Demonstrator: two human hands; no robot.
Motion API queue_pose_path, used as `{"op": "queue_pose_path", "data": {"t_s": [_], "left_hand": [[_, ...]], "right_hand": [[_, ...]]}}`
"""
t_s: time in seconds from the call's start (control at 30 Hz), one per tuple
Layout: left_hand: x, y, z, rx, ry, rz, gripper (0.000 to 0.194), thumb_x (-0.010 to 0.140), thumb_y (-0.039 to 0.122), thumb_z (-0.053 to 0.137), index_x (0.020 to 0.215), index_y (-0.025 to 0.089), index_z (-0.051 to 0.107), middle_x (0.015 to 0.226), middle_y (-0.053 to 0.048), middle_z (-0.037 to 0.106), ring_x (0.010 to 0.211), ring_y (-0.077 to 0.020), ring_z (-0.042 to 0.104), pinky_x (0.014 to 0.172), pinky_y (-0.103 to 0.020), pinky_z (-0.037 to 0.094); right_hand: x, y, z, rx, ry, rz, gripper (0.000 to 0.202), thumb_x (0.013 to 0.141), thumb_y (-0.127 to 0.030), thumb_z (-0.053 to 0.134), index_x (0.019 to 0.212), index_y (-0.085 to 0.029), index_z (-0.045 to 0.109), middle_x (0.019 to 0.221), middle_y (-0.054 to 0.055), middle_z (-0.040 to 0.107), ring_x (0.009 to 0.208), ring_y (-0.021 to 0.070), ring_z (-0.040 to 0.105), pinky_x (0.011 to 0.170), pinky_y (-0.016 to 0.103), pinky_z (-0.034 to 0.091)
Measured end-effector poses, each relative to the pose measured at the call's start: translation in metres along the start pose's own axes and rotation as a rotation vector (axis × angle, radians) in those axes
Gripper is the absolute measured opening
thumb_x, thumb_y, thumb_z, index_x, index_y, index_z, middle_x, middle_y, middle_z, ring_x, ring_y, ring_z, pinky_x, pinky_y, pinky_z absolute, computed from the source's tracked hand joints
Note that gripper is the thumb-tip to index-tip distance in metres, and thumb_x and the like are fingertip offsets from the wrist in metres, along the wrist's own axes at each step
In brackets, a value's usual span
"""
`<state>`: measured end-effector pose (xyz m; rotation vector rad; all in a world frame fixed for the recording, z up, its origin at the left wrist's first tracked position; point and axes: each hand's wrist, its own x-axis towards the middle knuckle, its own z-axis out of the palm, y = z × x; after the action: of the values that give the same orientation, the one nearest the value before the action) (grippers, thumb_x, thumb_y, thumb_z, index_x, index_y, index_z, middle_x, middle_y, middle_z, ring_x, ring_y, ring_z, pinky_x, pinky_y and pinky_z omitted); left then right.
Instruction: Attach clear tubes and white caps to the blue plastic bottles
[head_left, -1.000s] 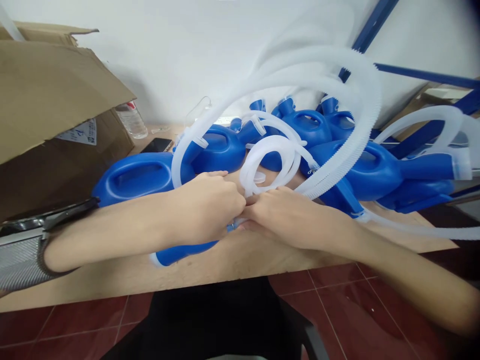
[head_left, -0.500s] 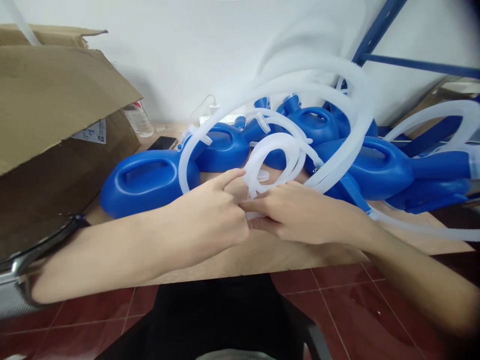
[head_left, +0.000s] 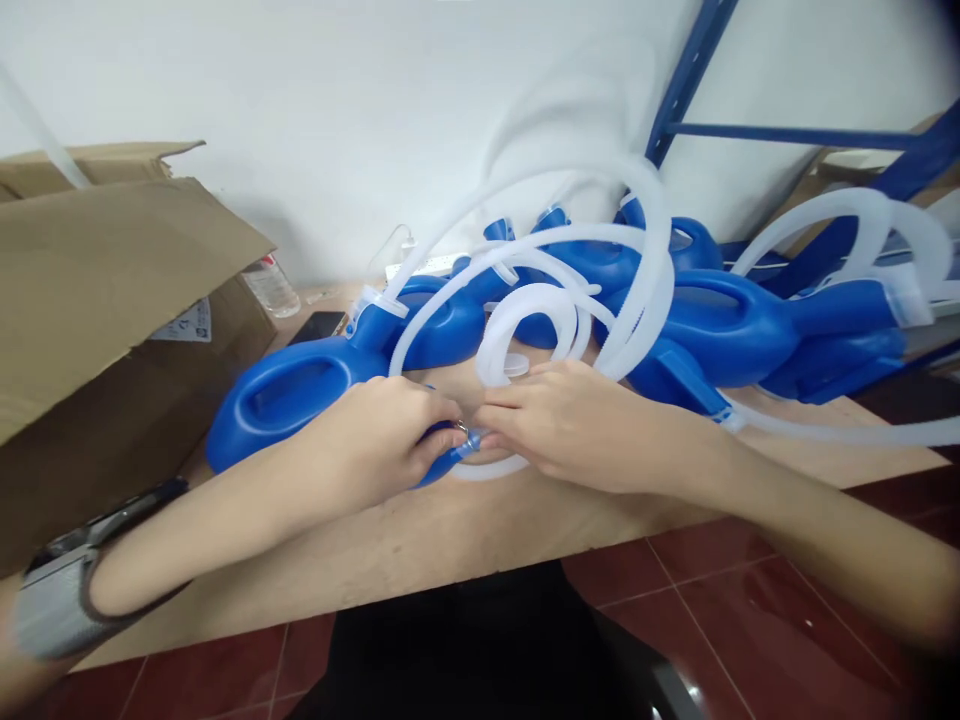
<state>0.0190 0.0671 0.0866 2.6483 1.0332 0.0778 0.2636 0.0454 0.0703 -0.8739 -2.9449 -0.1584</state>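
My left hand [head_left: 386,432] is closed in a pinch on a small metal clamp [head_left: 463,430]. The clamp sits by a blue nozzle [head_left: 439,468] with a clear bluish end where it meets a tube. Fingers pressed together, my right hand [head_left: 574,425] grips the white tube [head_left: 491,469] right at that joint; part of the grip is hidden. Left of my hands lies a blue plastic bottle [head_left: 300,385] with a moulded handle and a capped neck. A coil of white corrugated hose [head_left: 517,310] rests just behind my fingers.
Several more blue bottles [head_left: 720,320] with hoses stand behind and to the right. An open cardboard box [head_left: 112,290] stands at left, near a water bottle [head_left: 271,287] and a phone [head_left: 319,326]. A blue metal rack [head_left: 686,85] rises at right. The table edge [head_left: 450,570] is close.
My left hand has gone from a pointing index finger to a pinch at the clamp, uncovering the nozzle joint. My right hand stays at the tube. The view has shifted, with the box lower.
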Motion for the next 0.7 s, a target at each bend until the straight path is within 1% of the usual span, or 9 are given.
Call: {"op": "queue_pose_path", "data": {"t_s": [0.1,0.2,0.27,0.33,0.37,0.43,0.5,0.6,0.7], "left_hand": [[0.0,-0.001,-0.002,-0.227,0.025,0.003,0.025,0.105,0.038,0.062,0.101,0.023,0.081,0.091,-0.001,0.083,0.071,-0.0149,0.069,0.063,-0.026,0.05],[0.001,-0.006,-0.002,-0.406,0.043,-0.012,0.023,0.101,0.041,0.068,0.103,0.024,0.083,0.091,0.001,0.084,0.067,-0.0127,0.068,0.061,-0.025,0.051],[0.002,-0.01,0.0,-0.517,0.037,-0.071,0.021,0.098,0.041,0.071,0.101,0.024,0.084,0.095,0.0,0.085,0.077,-0.0153,0.074,0.069,-0.027,0.058],[0.003,-0.013,0.004,-0.646,0.036,-0.128,0.018,0.093,0.039,0.078,0.098,0.023,0.085,0.101,-0.002,0.087,0.091,-0.02,0.079,0.082,-0.033,0.065],[0.004,-0.015,0.006,-0.708,0.042,-0.143,0.016,0.09,0.037,0.081,0.096,0.023,0.086,0.103,-0.003,0.087,0.096,-0.0217,0.08,0.087,-0.035,0.066],[0.004,-0.017,0.01,-0.793,0.072,-0.16,0.014,0.086,0.035,0.084,0.092,0.022,0.086,0.104,-0.004,0.087,0.099,-0.0231,0.081,0.09,-0.037,0.066],[0.005,-0.016,0.014,-0.827,0.11,-0.166,0.013,0.084,0.034,0.085,0.089,0.022,0.086,0.102,-0.005,0.087,0.098,-0.0228,0.081,0.09,-0.036,0.066],[0.004,-0.013,0.017,-0.773,0.175,-0.148,0.011,0.084,0.033,0.084,0.086,0.023,0.086,0.099,-0.004,0.086,0.095,-0.0211,0.079,0.088,-0.035,0.064],[0.002,-0.009,0.017,-0.666,0.212,-0.11,0.012,0.088,0.033,0.08,0.082,0.024,0.084,0.093,-0.003,0.085,0.087,-0.0189,0.076,0.082,-0.035,0.062]], "right_hand": [[0.001,0.001,-0.002,-0.078,0.034,-0.026,0.026,0.102,-0.001,0.053,0.105,-0.017,0.073,0.1,0.006,0.079,0.083,0.0228,0.072,0.072,0.035,0.037],[0.001,0.002,-0.004,-0.071,0.092,-0.044,0.027,0.102,0.0,0.053,0.108,-0.018,0.072,0.097,0.003,0.078,0.08,0.0207,0.069,0.07,0.034,0.035],[0.001,0.001,-0.004,-0.066,0.11,-0.04,0.023,0.105,-0.003,0.055,0.108,-0.018,0.072,0.094,0.002,0.077,0.074,0.0188,0.066,0.067,0.033,0.031],[0.0,0.0,-0.004,-0.066,0.122,-0.029,0.019,0.108,-0.008,0.055,0.107,-0.018,0.072,0.092,0.003,0.076,0.072,0.0176,0.063,0.065,0.033,0.028],[0.0,0.0,-0.003,-0.065,0.125,-0.024,0.019,0.11,-0.012,0.055,0.105,-0.018,0.072,0.092,0.003,0.076,0.072,0.0173,0.062,0.064,0.033,0.028],[0.0,0.0,-0.003,-0.061,0.128,-0.018,0.021,0.113,-0.018,0.054,0.102,-0.018,0.072,0.091,0.003,0.075,0.072,0.0172,0.061,0.065,0.034,0.028],[0.001,0.0,-0.003,-0.053,0.13,-0.019,0.023,0.114,-0.022,0.053,0.102,-0.018,0.072,0.09,0.003,0.075,0.072,0.0171,0.06,0.065,0.034,0.029],[0.001,0.001,-0.003,-0.036,0.114,-0.019,0.021,0.114,-0.023,0.055,0.103,-0.017,0.072,0.088,0.003,0.074,0.074,0.0182,0.062,0.067,0.034,0.03],[0.0,0.0,-0.002,-0.026,0.076,-0.02,0.017,0.109,-0.013,0.058,0.103,-0.018,0.072,0.09,0.004,0.075,0.078,0.0192,0.064,0.068,0.034,0.031]]}}
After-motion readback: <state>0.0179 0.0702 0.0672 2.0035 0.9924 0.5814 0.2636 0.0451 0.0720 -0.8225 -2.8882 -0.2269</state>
